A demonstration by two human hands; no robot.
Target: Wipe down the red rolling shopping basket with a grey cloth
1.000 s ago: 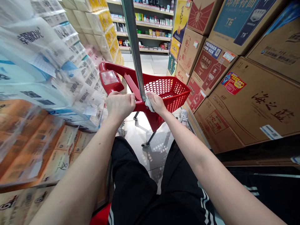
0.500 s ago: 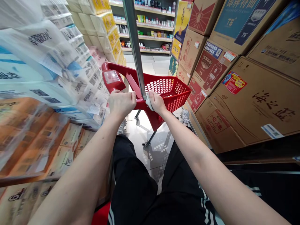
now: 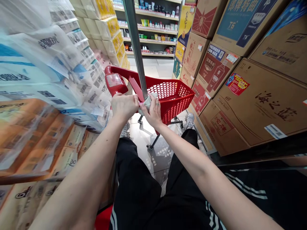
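A red plastic shopping cart (image 3: 176,107) with a perforated basket stands in front of me on wheeled legs. My left hand (image 3: 124,106) is closed around the near edge of its frame, just below the red handle end with a clear panel. A pale cloth (image 3: 148,101) lies under my right hand (image 3: 153,111), which presses it on the rim beside the base of a grey metal pole (image 3: 136,41). The pole rises past the cart's near side. Part of the cloth sticks out above my fingers.
Stacked tissue packs (image 3: 72,64) line the left side, with orange packs (image 3: 28,134) lower down. Cardboard cartons (image 3: 268,105) are piled on the right. Shelves of bottles (image 3: 155,30) stand across the far end of the tiled floor (image 3: 141,150).
My right hand has shifted slightly left and down along the rim with the cloth, its fingers now more spread over it. My left hand stays where it was.
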